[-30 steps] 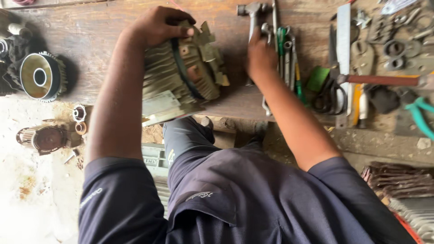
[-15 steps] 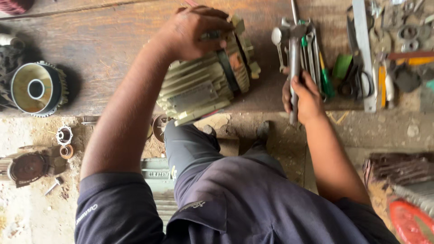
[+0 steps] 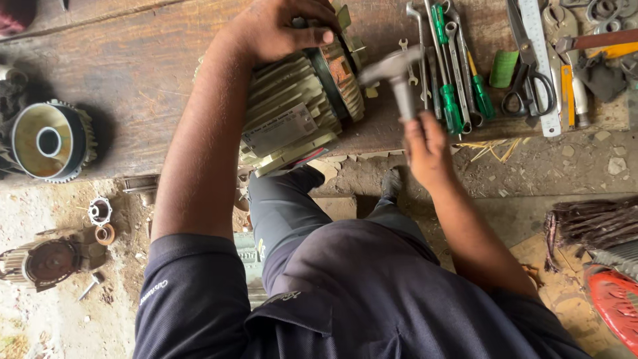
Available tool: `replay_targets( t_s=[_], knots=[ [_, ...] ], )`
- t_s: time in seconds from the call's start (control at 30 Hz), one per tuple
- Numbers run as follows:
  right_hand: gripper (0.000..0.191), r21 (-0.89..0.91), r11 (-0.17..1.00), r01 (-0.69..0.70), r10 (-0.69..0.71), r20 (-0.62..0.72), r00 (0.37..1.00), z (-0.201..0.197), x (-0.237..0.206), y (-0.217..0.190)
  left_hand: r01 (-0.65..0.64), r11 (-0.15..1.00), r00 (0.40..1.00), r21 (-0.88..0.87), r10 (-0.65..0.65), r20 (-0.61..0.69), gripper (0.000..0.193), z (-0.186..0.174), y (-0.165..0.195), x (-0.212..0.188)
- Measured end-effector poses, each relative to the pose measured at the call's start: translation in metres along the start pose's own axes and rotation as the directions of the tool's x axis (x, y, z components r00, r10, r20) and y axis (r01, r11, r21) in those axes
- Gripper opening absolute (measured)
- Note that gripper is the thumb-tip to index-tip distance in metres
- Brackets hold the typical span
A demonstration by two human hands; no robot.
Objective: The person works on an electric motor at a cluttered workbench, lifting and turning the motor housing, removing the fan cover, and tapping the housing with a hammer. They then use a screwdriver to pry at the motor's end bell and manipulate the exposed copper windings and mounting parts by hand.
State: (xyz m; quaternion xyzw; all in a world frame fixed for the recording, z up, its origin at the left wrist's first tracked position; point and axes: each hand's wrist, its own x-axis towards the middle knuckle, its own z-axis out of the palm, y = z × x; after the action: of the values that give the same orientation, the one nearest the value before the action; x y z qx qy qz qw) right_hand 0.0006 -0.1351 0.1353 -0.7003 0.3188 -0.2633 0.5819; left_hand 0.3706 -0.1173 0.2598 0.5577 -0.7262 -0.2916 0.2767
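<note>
Wooden bench (image 3: 139, 73) carries a finned motor housing (image 3: 292, 106) at its near edge, overhanging slightly. Left hand (image 3: 279, 26) rests on top, fingers curled over the housing's end. Right hand (image 3: 425, 146) has fingers wrapped around a hammer (image 3: 395, 73), blurred, head just beside the housing. Green-handled screwdrivers (image 3: 448, 100) lie beyond.

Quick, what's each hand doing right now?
Left hand: closed over the top of the ribbed motor.
Right hand: closed on a hammer handle.

One head-worn camera looks steeply down, close above the wooden workbench (image 3: 133, 73) and ground.
</note>
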Motion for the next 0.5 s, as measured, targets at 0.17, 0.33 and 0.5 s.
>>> replay_targets(
  t_s=[0.17,0.33,0.5],
  knots=[
    [0.028,0.082,0.993,-0.079,0.086,-0.082,0.993,0.005,-0.006,-0.003,-0.046,0.999,0.999,0.023,0.046,-0.007,0.03,-0.003,0.002,0.001],
    [0.028,0.051,0.998,-0.044,0.047,-0.049,0.998,0.01,-0.011,-0.002,0.014,1.0,1.0,-0.007,-0.014,0.01,0.03,0.001,-0.001,0.0],
    [0.029,-0.089,0.992,0.091,-0.097,-0.059,0.994,0.01,-0.015,-0.001,0.073,0.99,0.997,-0.124,-0.073,0.008,0.033,0.003,-0.004,-0.002]
  ],
)
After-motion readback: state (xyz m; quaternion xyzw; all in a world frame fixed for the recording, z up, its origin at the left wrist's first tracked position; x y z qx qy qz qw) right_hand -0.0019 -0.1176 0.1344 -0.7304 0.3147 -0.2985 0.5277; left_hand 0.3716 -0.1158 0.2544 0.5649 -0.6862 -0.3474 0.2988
